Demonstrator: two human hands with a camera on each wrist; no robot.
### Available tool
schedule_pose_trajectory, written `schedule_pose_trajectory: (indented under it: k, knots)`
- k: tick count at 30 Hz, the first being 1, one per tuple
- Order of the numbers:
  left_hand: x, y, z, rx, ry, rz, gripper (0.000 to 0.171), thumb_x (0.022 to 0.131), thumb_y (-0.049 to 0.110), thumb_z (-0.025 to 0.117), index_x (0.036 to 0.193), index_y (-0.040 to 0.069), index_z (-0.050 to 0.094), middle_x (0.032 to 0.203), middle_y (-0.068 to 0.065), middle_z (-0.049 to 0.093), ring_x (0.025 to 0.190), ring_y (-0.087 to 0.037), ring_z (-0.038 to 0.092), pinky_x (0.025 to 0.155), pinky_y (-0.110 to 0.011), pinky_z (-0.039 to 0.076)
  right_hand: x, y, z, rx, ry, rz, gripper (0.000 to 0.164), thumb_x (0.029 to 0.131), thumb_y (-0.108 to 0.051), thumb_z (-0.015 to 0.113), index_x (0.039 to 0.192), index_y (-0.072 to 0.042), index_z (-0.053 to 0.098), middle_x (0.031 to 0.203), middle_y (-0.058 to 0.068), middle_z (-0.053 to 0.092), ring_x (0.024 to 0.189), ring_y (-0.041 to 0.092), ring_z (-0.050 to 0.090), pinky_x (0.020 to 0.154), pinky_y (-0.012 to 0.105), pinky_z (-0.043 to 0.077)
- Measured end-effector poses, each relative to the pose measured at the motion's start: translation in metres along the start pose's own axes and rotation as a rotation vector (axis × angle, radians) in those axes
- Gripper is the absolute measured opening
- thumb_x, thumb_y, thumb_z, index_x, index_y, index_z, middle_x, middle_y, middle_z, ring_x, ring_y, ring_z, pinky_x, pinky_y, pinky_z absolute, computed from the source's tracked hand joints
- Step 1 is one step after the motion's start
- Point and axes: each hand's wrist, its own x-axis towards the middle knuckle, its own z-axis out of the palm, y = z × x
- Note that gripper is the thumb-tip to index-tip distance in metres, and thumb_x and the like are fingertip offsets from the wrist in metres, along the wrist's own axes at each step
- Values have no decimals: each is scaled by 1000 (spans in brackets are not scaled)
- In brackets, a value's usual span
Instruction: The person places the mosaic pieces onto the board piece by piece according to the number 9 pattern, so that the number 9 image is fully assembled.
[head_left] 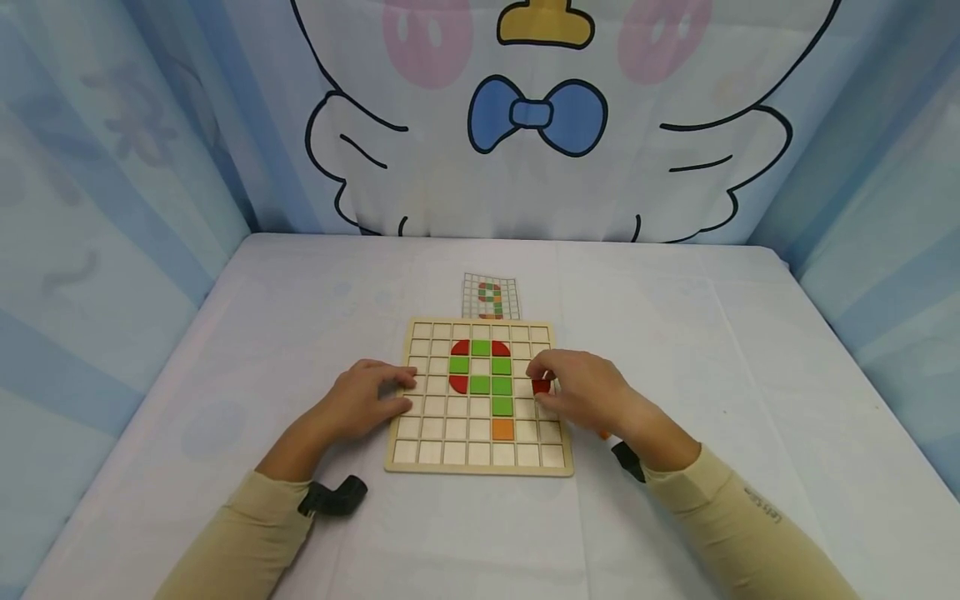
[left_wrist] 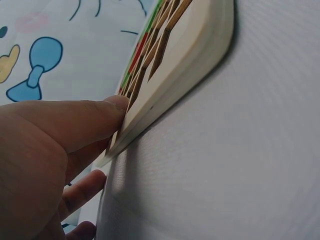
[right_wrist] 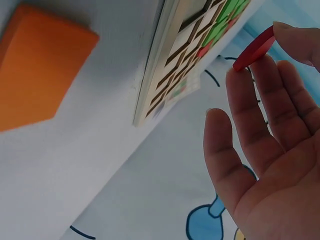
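A wooden grid board (head_left: 442,454) lies on the white table with red, green and orange tiles in some cells. At its left side my left hand (head_left: 366,400) touches the rim, thumb and fingertips apart along the edge. The left wrist view shows the thumb (left_wrist: 95,120) against the rim. Above the board's right columns, my right hand (head_left: 588,385) pinches a red tile (head_left: 541,387) with a curved edge. In the right wrist view this red tile (right_wrist: 254,48) stands on edge between thumb and fingertips, apart from the board.
Behind the board lies a printed pattern card (head_left: 491,286), partly hidden by it. An orange tile (right_wrist: 45,70) lies on the table beneath the right wrist. Black wrist-camera mounts (head_left: 336,497) stick out near the cuffs. A cartoon curtain (head_left: 537,192) hangs behind the table.
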Motion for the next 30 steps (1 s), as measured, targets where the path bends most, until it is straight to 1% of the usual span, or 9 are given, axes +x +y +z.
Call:
schedule_pose_trajectory:
  k: [2,7,13,19,23,26,30]
  knots:
    - [0,0,0,3,2,-1,21,95,19,71,114,12,72,139,-3,60,130,-35,45,105,-59,33,-1,-3,3,-9,-8,-10,20,88,-15,73,108,-11,69,99,-2,66,94,20,58,80,38,50]
    - [0,1,0,7,4,-6,21,94,19,71,114,12,73,139,-3,60,130,-34,45,105,-58,34,-4,-12,10,-36,-5,-68,19,88,-16,74,106,-13,70,99,-4,65,98,20,55,82,37,49]
    - [0,1,0,2,6,4,21,94,19,71,114,12,73,139,-3,60,130,-35,45,105,-59,33,-5,-21,16,-45,-3,-117,17,86,-18,74,103,-14,71,92,-8,63,95,19,54,79,36,48]
    - [0,0,0,3,7,8,21,94,18,72,114,12,73,139,-4,60,130,-35,45,105,-59,33,-5,-26,22,-51,-2,-149,17,86,-19,76,101,-14,71,89,-9,63,90,16,53,76,33,47]
    - [0,0,0,1,8,10,21,94,18,72,113,12,73,139,-4,60,129,-35,45,105,-59,33,-5,-29,26,-57,-6,-177,13,86,-19,76,98,-16,71,87,-10,63,88,15,53,75,32,46]
    - [0,0,0,0,9,6,20,94,18,72,113,12,73,139,-4,60,129,-35,45,105,-59,33,-6,-30,29,-58,-11,-189,13,85,-19,76,97,-16,71,86,-11,62,87,14,52,73,31,46]
    - [0,1,0,-2,8,-5,19,94,18,72,112,12,73,139,-3,61,130,-35,45,106,-58,33,-8,-32,32,-52,-33,-183,13,86,-21,75,97,-19,69,84,-12,58,85,13,51,72,31,45]
